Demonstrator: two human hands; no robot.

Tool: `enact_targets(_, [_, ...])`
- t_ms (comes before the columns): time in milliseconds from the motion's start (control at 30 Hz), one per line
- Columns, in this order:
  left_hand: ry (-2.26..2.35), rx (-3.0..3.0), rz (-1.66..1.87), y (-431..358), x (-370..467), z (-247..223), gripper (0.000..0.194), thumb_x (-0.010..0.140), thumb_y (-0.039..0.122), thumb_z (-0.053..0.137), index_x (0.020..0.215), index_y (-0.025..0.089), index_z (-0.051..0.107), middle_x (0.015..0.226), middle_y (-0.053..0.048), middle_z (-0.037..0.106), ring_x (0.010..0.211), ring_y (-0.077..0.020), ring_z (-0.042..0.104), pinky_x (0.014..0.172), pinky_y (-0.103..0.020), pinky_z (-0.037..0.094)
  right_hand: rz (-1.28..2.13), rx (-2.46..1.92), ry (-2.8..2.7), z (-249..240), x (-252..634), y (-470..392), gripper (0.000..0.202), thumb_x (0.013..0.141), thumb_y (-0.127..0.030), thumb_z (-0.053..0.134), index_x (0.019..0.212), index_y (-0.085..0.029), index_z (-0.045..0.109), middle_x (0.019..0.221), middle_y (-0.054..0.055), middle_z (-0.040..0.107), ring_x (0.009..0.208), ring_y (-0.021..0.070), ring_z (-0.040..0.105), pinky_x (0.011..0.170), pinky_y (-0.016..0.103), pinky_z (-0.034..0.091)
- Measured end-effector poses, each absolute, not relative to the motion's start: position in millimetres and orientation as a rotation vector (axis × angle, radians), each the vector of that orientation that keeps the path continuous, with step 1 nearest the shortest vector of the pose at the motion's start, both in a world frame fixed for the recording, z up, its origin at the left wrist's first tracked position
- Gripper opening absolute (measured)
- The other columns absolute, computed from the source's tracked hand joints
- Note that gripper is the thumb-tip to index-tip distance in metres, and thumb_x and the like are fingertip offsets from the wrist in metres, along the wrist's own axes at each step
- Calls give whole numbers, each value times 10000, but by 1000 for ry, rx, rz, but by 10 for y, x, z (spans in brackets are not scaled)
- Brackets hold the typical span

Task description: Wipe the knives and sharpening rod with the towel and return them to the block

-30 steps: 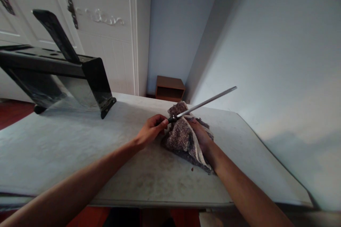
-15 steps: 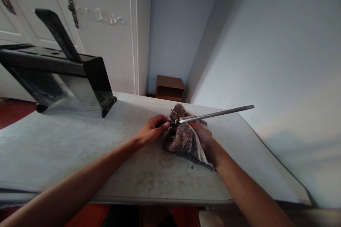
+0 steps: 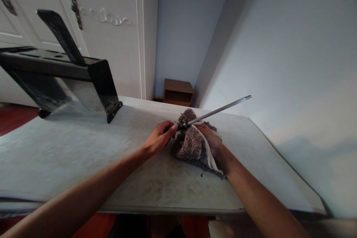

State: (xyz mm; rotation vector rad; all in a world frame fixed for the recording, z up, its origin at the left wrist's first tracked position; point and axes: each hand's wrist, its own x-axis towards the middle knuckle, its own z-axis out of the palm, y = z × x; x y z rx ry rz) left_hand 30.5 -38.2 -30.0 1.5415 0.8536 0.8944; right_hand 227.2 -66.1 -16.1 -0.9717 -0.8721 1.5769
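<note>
My left hand (image 3: 158,139) is closed around the dark handle of a honing steel (image 3: 219,110). Its long grey rod points right and upward, over a brown-grey shaggy cloth (image 3: 191,147). My right hand (image 3: 211,139) grips the folded cloth from the right, just below the rod, its fingertips partly hidden in the folds. The cloth has a pale backing and rests on the white tabletop (image 3: 134,189).
A black knife block (image 3: 100,78) with clear sides stands at the left, a black knife handle (image 3: 60,33) sticking up from it. White cabinet doors (image 3: 111,52) and a small brown box-like cabinet (image 3: 178,86) are beyond the table. A pale wall (image 3: 292,63) borders the right.
The tip of the honing steel has swung upward and a little left, so the rod slopes more steeply. The left hand has turned slightly with it; the right hand and cloth have barely moved.
</note>
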Motion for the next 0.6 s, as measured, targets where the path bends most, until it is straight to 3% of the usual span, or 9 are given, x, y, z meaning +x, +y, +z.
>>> enact_targets(433, [922,1619,1024,-432,320,-233,361,853,534,524,782,181,558,543,52,446,502,-104,406,483,-224,318,1558,-995,-839,-133,2245,-678,226,593,-353,832,738,-237,702,771,17,760,880,259,718,793,371,566])
enact_targets(600, [904,1589,1058,-423,313,-238,360,852,531,527,782,179,548,548,52,447,499,-101,410,482,-223,315,1551,-982,-831,-149,2256,-673,295,578,-385,853,793,-227,724,768,13,762,876,257,725,794,368,571])
